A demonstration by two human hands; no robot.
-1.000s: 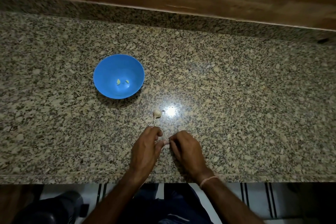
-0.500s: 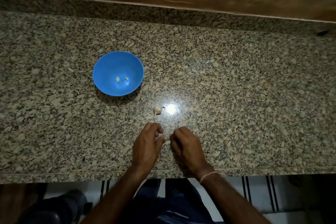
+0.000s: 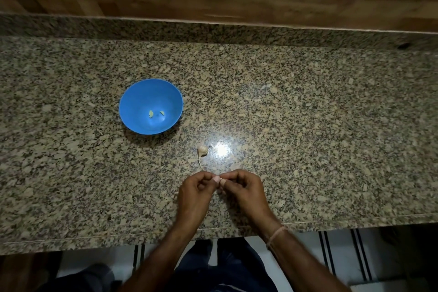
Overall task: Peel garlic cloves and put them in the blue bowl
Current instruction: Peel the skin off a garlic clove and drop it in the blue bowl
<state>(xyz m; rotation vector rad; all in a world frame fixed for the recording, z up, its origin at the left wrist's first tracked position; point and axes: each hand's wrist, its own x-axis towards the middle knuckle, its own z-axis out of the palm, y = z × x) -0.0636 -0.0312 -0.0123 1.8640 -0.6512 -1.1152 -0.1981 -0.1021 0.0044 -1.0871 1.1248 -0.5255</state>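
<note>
While left grip point(image 3: 193, 193), right grip point(image 3: 245, 191) pinch clove point(image 3: 220, 180), blue bowl point(image 3: 132, 106) holds two peeled cloves point(image 3: 151, 114); your garlic piece point(image 3: 202, 150) waits.

- No text, label, brand, number or sign can be read anywhere in the shot, tbh.

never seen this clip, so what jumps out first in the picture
The blue bowl stands out on the left of the granite counter, with two peeled cloves in its bottom. Near the front edge, the left hand and right hand pinch a small clove between them, and a garlic piece lies just beyond, beside a glare.
</note>
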